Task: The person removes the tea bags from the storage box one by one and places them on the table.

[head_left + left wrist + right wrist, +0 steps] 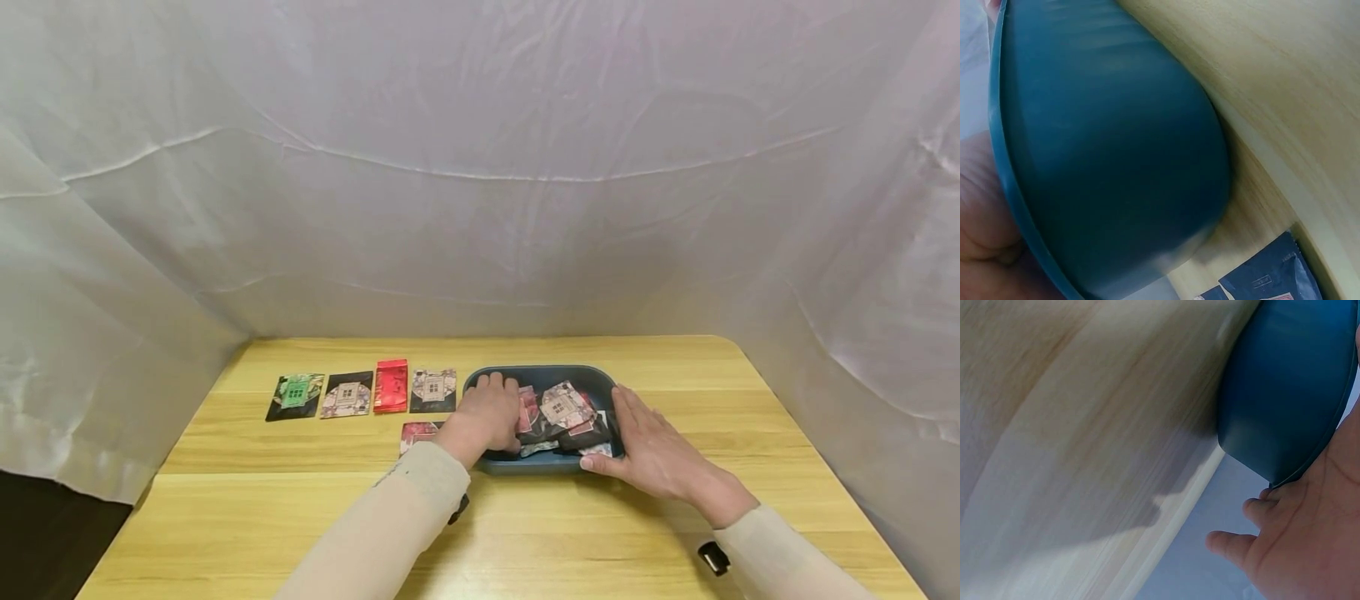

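A dark blue-green plastic tub (525, 468) stands on the table with several printed sachets heaped inside. My left hand (489, 414) reaches over its left end, fingers down among the sachets; the fingertips are hidden, and whether they pinch one cannot be seen. In the left wrist view, the tub wall (1116, 144) covers most of that hand. My right hand (652, 446) rests against the tub's right end, fingers fairly straight along the rim and thumb by the front corner. On top of the heap lies a pale floral sachet (561, 406), beside a pink one (528, 408).
Left of the tub, a row holds a green-and-black sachet (297, 396), a floral sachet (347, 395), a red foil packet (391, 387) and another floral sachet (432, 390). A red-printed sachet (417, 433) lies nearer, partly behind my left forearm. White cloth (495, 208) hangs behind the wooden table (540, 533).
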Action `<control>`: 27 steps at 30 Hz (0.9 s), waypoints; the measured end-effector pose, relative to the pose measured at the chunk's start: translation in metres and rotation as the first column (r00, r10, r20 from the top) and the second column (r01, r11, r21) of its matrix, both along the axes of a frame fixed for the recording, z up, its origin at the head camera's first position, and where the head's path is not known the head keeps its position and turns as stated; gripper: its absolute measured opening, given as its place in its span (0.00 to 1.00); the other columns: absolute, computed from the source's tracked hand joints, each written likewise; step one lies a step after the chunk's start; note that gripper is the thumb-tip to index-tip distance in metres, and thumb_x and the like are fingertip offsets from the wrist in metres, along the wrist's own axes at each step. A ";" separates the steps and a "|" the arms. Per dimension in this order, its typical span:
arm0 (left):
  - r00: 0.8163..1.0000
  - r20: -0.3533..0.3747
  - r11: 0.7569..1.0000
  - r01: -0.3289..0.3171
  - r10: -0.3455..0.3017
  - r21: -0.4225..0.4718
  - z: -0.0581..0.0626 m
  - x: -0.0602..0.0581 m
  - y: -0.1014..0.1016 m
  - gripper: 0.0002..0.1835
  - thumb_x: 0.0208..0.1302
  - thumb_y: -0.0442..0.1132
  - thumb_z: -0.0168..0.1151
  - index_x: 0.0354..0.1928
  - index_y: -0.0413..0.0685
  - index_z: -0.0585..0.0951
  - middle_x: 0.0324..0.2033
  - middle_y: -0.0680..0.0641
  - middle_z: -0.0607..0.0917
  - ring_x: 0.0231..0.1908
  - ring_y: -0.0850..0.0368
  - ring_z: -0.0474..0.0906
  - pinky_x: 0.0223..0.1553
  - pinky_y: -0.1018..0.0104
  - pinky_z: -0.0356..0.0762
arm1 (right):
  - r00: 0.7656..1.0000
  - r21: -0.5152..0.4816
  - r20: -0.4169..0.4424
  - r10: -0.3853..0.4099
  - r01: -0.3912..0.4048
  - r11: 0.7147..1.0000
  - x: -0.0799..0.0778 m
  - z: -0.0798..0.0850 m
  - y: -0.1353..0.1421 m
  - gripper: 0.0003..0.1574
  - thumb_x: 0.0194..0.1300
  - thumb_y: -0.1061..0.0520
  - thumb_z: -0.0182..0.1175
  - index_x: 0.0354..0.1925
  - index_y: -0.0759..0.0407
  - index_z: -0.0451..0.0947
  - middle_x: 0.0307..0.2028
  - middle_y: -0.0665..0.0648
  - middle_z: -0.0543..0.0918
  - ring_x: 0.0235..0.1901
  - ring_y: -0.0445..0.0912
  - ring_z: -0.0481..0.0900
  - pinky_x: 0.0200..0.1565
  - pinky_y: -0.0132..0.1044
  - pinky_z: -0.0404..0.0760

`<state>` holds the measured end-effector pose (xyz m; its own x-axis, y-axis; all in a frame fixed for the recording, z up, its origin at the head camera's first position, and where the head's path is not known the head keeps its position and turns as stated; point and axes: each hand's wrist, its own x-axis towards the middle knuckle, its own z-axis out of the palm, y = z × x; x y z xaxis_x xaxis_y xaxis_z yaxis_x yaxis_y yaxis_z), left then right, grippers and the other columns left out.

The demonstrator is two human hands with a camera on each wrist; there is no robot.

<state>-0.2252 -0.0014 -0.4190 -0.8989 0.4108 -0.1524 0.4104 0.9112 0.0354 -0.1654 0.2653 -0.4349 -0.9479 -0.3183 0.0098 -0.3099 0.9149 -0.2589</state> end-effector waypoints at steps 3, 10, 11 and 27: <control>1.000 0.003 1.000 -0.005 0.005 0.015 0.000 0.000 0.000 0.48 0.57 0.61 0.79 0.71 0.42 0.69 0.63 0.40 0.75 0.61 0.45 0.72 0.60 0.52 0.79 | 1.000 -0.001 0.000 -0.001 0.001 1.000 0.000 0.000 0.000 0.80 0.64 0.16 0.56 0.81 0.77 0.42 0.81 0.78 0.48 0.79 0.71 0.53 0.74 0.71 0.59; 1.000 0.004 1.000 0.003 -0.003 0.002 0.001 0.001 0.002 0.47 0.57 0.61 0.78 0.70 0.43 0.69 0.62 0.42 0.74 0.60 0.47 0.71 0.60 0.54 0.79 | 1.000 -0.004 0.006 -0.004 0.004 1.000 0.000 0.000 0.000 0.81 0.64 0.15 0.56 0.81 0.77 0.42 0.81 0.77 0.48 0.79 0.71 0.52 0.74 0.71 0.58; 1.000 -0.001 1.000 0.008 -0.008 -0.010 0.001 0.001 0.002 0.47 0.57 0.62 0.78 0.70 0.42 0.69 0.62 0.42 0.74 0.60 0.47 0.71 0.60 0.54 0.79 | 1.000 -0.003 0.007 -0.004 0.004 1.000 0.000 0.000 0.000 0.81 0.64 0.15 0.56 0.81 0.76 0.42 0.81 0.77 0.48 0.79 0.71 0.52 0.74 0.71 0.58; 0.999 -0.012 0.991 0.038 -0.040 -0.128 0.007 0.004 -0.001 0.50 0.58 0.67 0.74 0.72 0.41 0.69 0.60 0.41 0.73 0.59 0.47 0.69 0.62 0.53 0.77 | 1.000 0.007 -0.006 0.005 -0.005 1.000 0.000 -0.001 0.000 0.80 0.65 0.16 0.55 0.81 0.77 0.43 0.81 0.77 0.48 0.79 0.71 0.53 0.74 0.71 0.59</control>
<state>-0.2212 -0.0028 -0.4124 -0.8852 0.4233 -0.1930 0.4450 0.8914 -0.0862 -0.1657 0.2654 -0.4359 -0.9462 -0.3234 0.0130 -0.3161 0.9150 -0.2508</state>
